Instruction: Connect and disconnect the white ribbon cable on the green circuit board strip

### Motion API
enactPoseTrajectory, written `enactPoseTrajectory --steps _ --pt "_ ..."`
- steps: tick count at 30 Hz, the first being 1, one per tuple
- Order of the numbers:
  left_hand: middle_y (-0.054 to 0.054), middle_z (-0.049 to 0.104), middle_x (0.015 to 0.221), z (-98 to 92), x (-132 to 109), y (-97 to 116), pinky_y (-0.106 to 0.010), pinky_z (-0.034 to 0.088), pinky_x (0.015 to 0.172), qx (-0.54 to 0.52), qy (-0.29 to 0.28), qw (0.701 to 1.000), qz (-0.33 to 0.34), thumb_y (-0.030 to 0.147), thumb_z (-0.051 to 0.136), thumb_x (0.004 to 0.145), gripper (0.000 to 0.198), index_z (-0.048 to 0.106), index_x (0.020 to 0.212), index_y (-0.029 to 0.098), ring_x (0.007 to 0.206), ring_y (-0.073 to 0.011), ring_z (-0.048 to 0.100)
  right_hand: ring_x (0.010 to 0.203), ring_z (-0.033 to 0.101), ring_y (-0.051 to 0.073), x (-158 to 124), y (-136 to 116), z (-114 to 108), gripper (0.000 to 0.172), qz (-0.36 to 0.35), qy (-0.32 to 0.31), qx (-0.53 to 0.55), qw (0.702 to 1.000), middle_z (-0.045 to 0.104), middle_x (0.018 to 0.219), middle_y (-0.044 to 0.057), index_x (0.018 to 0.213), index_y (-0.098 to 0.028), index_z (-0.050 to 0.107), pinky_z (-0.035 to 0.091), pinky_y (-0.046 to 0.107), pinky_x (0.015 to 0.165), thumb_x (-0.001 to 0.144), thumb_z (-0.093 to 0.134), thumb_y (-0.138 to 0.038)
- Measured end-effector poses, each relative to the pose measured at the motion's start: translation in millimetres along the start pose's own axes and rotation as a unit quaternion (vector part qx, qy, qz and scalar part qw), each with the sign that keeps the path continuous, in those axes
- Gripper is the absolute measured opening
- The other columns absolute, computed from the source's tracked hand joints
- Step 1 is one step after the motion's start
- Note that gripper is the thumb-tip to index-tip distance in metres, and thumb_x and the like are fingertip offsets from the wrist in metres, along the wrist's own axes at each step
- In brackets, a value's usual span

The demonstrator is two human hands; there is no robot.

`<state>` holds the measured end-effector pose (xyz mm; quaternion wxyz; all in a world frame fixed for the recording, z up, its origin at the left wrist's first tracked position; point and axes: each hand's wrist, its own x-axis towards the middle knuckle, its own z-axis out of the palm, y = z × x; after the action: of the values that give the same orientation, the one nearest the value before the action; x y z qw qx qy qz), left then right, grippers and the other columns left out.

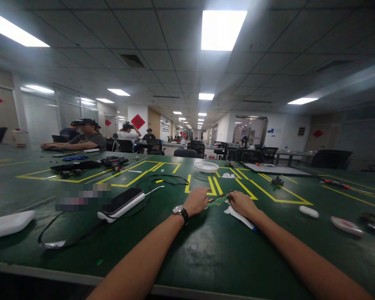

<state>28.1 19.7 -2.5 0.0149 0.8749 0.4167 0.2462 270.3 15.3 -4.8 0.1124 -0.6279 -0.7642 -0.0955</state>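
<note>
A small green circuit board (pixel 218 201) lies between my two hands, low over the green table (pixel 200 254). My left hand (pixel 196 201), with a watch (pixel 178 209) on its wrist, grips the board's left end with bent fingers. At the other end, the fingers of my right hand (pixel 241 202) close on the board's upper right part. Below my right palm is a white strip (pixel 242 219) with a blue tip, partly covered by the hand. A white round basket (pixel 206 167) stands beyond the hands.
To the left, a phone (pixel 125 200) rests on a white power bank (pixel 121 212) with cables around it. Dark tools (pixel 112 162) lie farther back. On the right are a white oval case (pixel 308 211), a pinkish box (pixel 346 226) and a screwdriver (pixel 334 183). People sit at the far left.
</note>
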Motion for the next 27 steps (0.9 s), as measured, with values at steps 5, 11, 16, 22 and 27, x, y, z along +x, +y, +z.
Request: enactPoseTrajectory --steps 5,11,16,22,27 --pt "-0.008 0.06 0.13 -2.6 -1 3 -0.042 0.044 0.099 0.027 0.01 1.0 -0.01 0.019 0.04 0.091 0.043 0.053 0.132 0.019 0.119 -0.0263 0.052 0.105 0.061 0.03 1 17 -4 0.031 0.134 -0.029 -0.064 0.988 0.067 0.113 0.015 0.108 -0.019 0.069 0.045 0.046 0.087 0.089 0.046 -0.026" --pt "-0.008 0.062 0.125 -4.5 -4 6 -0.041 0.046 0.094 0.06 0.01 0.998 -0.004 0.02 0.041 0.092 0.038 0.056 0.128 0.021 0.115 -0.0265 0.053 0.115 0.053 0.035 0 18 -10 0.032 0.154 -0.046 -0.082 0.984 0.065 0.116 0.017 0.104 -0.017 0.069 0.04 0.057 0.09 0.089 0.044 -0.028" --pt "-0.008 0.063 0.123 1.0 -4 5 -0.042 0.046 0.092 0.071 0.017 0.997 0.023 0.019 0.041 0.091 0.038 0.057 0.126 0.02 0.113 -0.0268 0.054 0.112 0.055 0.032 -5 9 -3 0.041 0.129 -0.052 -0.024 0.99 0.06 0.12 0.018 0.114 -0.015 0.063 0.044 0.051 0.09 0.093 0.033 -0.035" --pt "-0.008 0.062 0.125 4.0 -3 3 -0.042 0.045 0.093 0.077 0.007 0.996 0.041 0.019 0.041 0.092 0.039 0.055 0.128 0.019 0.113 -0.0263 0.053 0.118 0.052 0.035 -12 0 4 0.046 0.118 -0.062 -0.031 0.991 0.053 0.126 0.021 0.119 -0.011 0.056 0.042 0.054 0.093 0.096 0.027 -0.038" --pt "-0.009 0.062 0.123 2.6 -4 3 -0.042 0.045 0.093 0.085 -0.007 0.996 0.037 0.021 0.041 0.093 0.037 0.055 0.127 0.02 0.113 -0.0268 0.054 0.127 0.046 0.038 -15 -2 6 0.056 0.125 -0.086 -0.007 0.988 0.046 0.139 0.023 0.133 -0.011 0.049 0.036 0.061 0.098 0.097 0.023 -0.045"
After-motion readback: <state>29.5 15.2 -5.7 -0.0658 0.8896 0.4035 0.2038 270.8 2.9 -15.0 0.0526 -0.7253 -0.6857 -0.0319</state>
